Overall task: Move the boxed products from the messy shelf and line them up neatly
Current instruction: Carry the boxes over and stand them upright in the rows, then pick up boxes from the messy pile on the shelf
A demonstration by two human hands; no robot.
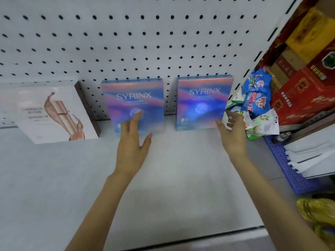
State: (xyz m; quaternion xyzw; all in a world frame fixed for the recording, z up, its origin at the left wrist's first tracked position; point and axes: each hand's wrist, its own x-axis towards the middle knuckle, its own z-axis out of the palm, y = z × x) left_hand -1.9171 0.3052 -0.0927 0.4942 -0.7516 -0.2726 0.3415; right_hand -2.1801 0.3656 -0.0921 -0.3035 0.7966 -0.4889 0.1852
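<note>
Left hand (133, 142), fingers spread, rests on one SYRINX box (134, 104). Right hand (233, 134), open, touches the other box (204, 102); best slide both square to the pegboard (126, 42).

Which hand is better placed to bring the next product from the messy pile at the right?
Probably the right hand: it already reaches the packets beside the right SYRINX box; the left hand rests on the other box.

White pegboard back wall (145, 33), dark round holes. White shelf (163, 169), evenly lit, dark strip along front edge. Slotted white upright (268, 40) at right edge.
</note>
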